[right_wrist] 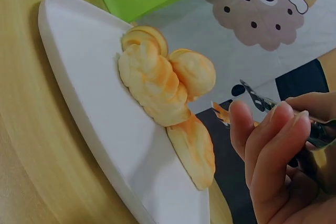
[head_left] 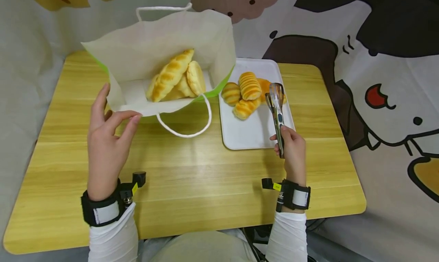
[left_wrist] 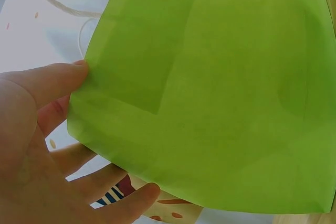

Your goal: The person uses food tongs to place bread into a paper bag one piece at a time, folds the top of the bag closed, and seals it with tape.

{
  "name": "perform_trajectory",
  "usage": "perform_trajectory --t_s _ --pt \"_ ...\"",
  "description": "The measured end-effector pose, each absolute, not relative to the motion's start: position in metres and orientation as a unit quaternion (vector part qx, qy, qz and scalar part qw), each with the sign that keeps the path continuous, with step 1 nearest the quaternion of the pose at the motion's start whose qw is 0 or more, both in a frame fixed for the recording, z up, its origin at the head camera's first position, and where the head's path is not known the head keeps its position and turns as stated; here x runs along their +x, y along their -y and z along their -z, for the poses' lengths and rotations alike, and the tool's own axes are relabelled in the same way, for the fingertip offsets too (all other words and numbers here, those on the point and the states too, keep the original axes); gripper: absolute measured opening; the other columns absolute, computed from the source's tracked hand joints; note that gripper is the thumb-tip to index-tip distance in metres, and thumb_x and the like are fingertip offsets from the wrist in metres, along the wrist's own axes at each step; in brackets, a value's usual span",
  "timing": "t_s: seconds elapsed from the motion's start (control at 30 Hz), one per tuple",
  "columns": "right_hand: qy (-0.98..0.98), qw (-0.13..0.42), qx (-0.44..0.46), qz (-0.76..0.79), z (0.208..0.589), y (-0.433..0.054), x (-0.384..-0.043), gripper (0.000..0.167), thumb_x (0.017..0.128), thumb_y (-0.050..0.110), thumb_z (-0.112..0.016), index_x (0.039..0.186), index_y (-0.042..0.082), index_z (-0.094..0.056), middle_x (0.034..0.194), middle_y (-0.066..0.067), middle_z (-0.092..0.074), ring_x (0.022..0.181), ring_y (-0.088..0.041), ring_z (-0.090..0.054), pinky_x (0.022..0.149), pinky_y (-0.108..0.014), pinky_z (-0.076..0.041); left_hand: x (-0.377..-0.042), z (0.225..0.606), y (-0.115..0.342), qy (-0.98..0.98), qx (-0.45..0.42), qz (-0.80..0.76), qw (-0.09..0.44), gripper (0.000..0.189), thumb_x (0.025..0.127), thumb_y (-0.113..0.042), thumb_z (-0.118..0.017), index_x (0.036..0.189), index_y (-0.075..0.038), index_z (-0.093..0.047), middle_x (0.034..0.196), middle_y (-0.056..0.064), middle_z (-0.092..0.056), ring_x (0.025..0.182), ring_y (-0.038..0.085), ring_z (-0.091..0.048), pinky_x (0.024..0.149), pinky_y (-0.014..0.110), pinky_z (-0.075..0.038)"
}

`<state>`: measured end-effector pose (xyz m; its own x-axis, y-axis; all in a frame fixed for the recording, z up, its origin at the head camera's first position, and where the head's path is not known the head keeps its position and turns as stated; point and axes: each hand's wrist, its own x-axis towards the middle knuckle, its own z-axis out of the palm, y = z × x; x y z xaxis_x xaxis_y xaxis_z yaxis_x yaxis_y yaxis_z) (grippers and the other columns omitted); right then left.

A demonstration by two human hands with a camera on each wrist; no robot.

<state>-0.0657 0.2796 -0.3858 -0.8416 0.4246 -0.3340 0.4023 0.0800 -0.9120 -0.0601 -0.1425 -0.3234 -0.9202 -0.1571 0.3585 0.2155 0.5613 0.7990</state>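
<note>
My left hand pinches the near left rim of a paper bag, white inside and green outside, between thumb and forefinger. The bag's mouth gapes toward me, and several bread pieces lie inside, one long and braided on top. In the left wrist view the green side of the bag fills most of the picture. With my right hand I grip metal tongs, their ends parted over the right side of a white tray. Several ridged breads are grouped there, left of the tongs' ends.
Both bag and tray rest on a light wooden table with rounded corners. A white rope handle droops from the bag's near rim; another handle stands at the back. Behind the table hangs a cartoon-printed cloth.
</note>
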Motion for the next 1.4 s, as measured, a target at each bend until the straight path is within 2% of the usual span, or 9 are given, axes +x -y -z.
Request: perform_trajectory --t_s 0.53,0.77,0.97,1.4 --pt "0.769 -0.026 -0.263 -0.582 0.388 -0.274 -0.078 0.043 0.103 0.039 -0.054 0.130 0.007 -0.062 0.074 0.001 -0.068 0.045 -0.007 -0.050 0.041 -0.023 -0.042 -0.061 0.324 0.143 0.859 -0.018 0.469 0.202 0.011 0.091 -0.007 -0.073 0.096 0.002 -0.075 0.162 -0.008 -0.031 0.151 0.022 -0.026 0.113 0.060 -0.035" --pt "0.786 -0.032 -0.245 -0.567 0.385 -0.273 -0.082 0.048 0.103 0.041 -0.054 0.133 0.005 -0.061 0.070 0.005 -0.066 0.045 -0.006 -0.051 0.040 -0.023 -0.042 -0.060 0.325 0.143 0.859 -0.021 0.470 0.201 0.011 0.091 -0.007 -0.073 0.096 0.002 -0.075 0.163 -0.005 -0.031 0.152 0.022 -0.026 0.112 0.060 -0.035" --pt "0.796 -0.054 -0.238 -0.554 0.385 -0.273 -0.087 0.048 0.103 0.043 -0.053 0.132 0.006 -0.061 0.070 0.003 -0.066 0.046 -0.008 -0.053 0.041 -0.024 -0.043 -0.060 0.325 0.143 0.859 -0.019 0.471 0.197 0.011 0.091 -0.007 -0.072 0.097 0.002 -0.075 0.163 -0.006 -0.031 0.152 0.022 -0.026 0.113 0.060 -0.034" --pt "0.876 -0.056 -0.183 -0.443 0.373 -0.269 -0.087 0.053 0.102 0.051 -0.048 0.127 0.007 -0.066 0.070 0.001 -0.066 0.041 -0.009 -0.053 0.042 -0.026 -0.045 -0.060 0.326 0.142 0.860 -0.016 0.469 0.200 0.011 0.091 -0.008 -0.072 0.096 0.002 -0.075 0.162 -0.006 -0.032 0.151 0.021 -0.026 0.113 0.059 -0.035"
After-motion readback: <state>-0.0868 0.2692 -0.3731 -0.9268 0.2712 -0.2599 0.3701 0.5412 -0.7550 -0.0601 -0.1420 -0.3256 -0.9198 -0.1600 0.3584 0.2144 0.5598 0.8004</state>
